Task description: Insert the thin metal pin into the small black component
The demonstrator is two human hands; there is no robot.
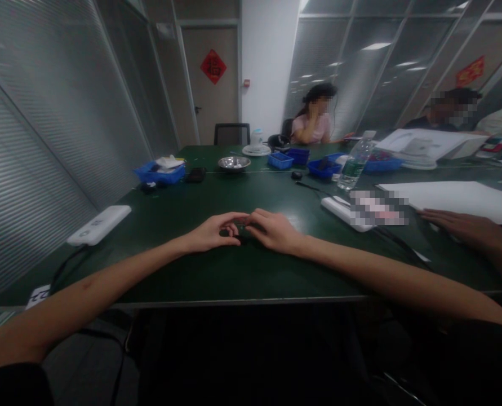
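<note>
Both hands meet over the middle of a green table (191,282). My left hand (214,232) has its fingers curved, their tips reaching my right hand. My right hand (276,231) is bent in a pinch, with its fingertips against those of the left. Between the fingertips there seems to be something small and dark, too small to make out. A white power bank (101,224) with a black cable lies to the left of my left hand. To the right of my right hand is another white device (346,214).
Farther back are a blue basket (160,172), a black phone (196,175), a metal bowl (234,163) and several blue trays. A plastic bottle (355,160) stands right of centre. Another person's hand (457,223) rests at the right by white paper (466,197).
</note>
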